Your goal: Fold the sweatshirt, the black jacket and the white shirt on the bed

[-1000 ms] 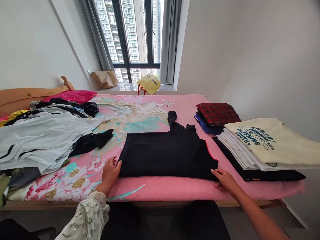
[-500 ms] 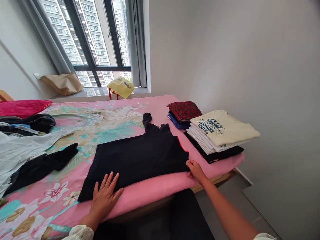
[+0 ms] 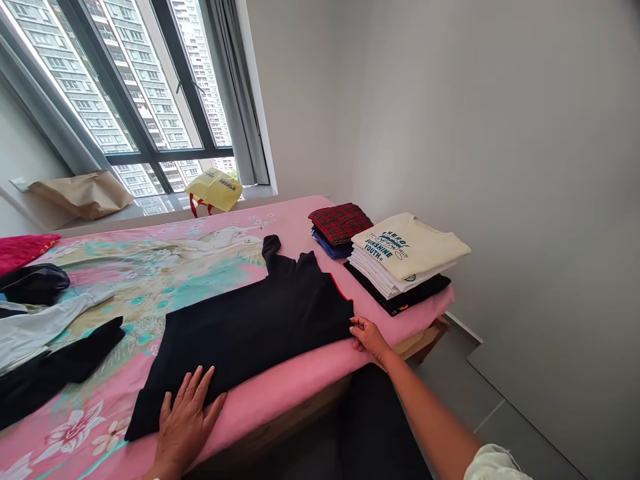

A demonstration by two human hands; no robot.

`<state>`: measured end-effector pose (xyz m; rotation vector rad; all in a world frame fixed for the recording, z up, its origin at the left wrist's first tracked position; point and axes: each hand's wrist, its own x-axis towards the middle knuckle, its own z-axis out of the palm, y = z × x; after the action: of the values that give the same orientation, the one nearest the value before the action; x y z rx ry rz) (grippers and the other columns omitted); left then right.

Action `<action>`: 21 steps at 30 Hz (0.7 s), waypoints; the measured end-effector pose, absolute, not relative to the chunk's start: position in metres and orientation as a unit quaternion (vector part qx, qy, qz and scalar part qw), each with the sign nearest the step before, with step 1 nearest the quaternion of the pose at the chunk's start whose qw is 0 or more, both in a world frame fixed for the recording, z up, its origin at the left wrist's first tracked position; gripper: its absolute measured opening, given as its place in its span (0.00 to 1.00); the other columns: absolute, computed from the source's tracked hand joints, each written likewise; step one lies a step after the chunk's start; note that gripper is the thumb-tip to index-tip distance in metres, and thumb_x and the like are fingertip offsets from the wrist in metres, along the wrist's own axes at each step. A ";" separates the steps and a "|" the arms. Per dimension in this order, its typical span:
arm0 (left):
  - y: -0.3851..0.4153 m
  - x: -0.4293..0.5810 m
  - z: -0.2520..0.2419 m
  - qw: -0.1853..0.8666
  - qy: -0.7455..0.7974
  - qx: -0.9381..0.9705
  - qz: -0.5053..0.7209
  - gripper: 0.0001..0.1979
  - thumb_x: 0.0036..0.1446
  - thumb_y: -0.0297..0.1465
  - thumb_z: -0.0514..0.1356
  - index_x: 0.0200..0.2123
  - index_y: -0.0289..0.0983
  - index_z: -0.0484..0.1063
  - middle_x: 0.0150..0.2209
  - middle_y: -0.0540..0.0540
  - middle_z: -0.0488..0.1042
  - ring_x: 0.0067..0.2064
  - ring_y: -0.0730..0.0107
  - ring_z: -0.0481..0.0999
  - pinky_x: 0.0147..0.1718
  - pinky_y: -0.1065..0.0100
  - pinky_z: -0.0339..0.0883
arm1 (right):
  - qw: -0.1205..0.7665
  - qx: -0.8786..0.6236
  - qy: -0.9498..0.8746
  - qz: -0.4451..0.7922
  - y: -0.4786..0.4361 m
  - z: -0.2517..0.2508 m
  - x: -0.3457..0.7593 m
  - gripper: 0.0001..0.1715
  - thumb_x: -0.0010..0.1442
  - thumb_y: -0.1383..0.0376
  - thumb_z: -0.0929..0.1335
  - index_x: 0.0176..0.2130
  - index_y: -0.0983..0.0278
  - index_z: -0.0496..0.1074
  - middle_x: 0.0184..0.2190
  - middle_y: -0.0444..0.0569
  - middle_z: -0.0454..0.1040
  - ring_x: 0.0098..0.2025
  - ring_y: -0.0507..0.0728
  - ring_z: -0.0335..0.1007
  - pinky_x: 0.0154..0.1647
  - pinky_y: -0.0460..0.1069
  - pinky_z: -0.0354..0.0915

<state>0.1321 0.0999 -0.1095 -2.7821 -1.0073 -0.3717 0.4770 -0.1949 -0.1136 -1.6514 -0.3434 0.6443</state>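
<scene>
A black shirt with a red edge at its neckline lies on the bed, folded lengthwise, one sleeve sticking out on the far side. My left hand rests flat on the shirt's near edge by the hem, fingers spread. At the neckline end, my right hand pinches the near corner of the shirt between thumb and fingers. The shirt lies flat between both hands.
Right of the shirt stand a folded-shirt stack topped by a cream T-shirt and a smaller pile under red plaid cloth. Loose clothes lie left. A yellow bag and brown paper bag sit by the window.
The view has turned right and tilted a little, so everything appears shifted left. Both hands stay at the same places on the black shirt, which looks unchanged.
</scene>
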 end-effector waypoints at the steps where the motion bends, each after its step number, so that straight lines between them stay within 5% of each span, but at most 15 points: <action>1: 0.100 0.132 -0.110 0.080 -0.335 -0.930 -0.127 0.32 0.56 0.44 0.46 0.62 0.38 0.55 0.64 0.42 0.54 0.66 0.59 0.49 0.62 0.49 0.36 | 0.620 -0.716 -0.148 0.285 -0.195 -0.113 0.478 0.23 0.50 0.62 0.63 0.46 0.65 0.65 0.23 0.40 0.68 0.16 0.48 0.65 0.15 0.42 0.60; 6: 0.104 0.130 -0.111 0.056 -0.337 -0.931 -0.130 0.32 0.56 0.46 0.46 0.61 0.38 0.56 0.64 0.43 0.55 0.66 0.59 0.49 0.62 0.49 0.36 | 0.622 -0.709 -0.156 0.294 -0.198 -0.110 0.476 0.27 0.46 0.66 0.61 0.48 0.65 0.65 0.31 0.44 0.72 0.19 0.48 0.67 0.18 0.43 0.62; 11: 0.109 0.161 -0.086 -0.037 -0.405 -0.906 -0.118 0.23 0.59 0.42 0.45 0.53 0.42 0.66 0.57 0.43 0.66 0.61 0.54 0.60 0.58 0.43 0.43 | 0.629 -0.705 -0.158 0.286 -0.196 -0.111 0.474 0.28 0.42 0.66 0.62 0.46 0.64 0.65 0.37 0.46 0.71 0.18 0.46 0.65 0.17 0.42 0.60; 17: 0.102 0.286 -0.038 -0.292 -0.332 -0.888 -0.128 0.26 0.54 0.44 0.52 0.50 0.34 0.68 0.52 0.39 0.70 0.54 0.56 0.68 0.54 0.59 0.58 | 0.639 -0.697 -0.161 0.282 -0.195 -0.118 0.475 0.29 0.41 0.64 0.62 0.46 0.63 0.66 0.37 0.45 0.71 0.19 0.47 0.63 0.18 0.44 0.60; 21: 0.106 0.389 -0.026 -0.354 -0.347 -0.863 -0.102 0.23 0.52 0.42 0.56 0.47 0.34 0.71 0.45 0.39 0.75 0.49 0.57 0.73 0.49 0.62 0.62 | 0.647 -0.691 -0.175 0.271 -0.194 -0.126 0.477 0.30 0.43 0.64 0.61 0.48 0.65 0.65 0.38 0.47 0.71 0.22 0.49 0.63 0.21 0.45 0.62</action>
<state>0.3892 0.1056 -0.0256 -3.5647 -1.4326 -0.4211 0.4766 -0.1943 -0.1264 -1.5716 -0.3971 0.6173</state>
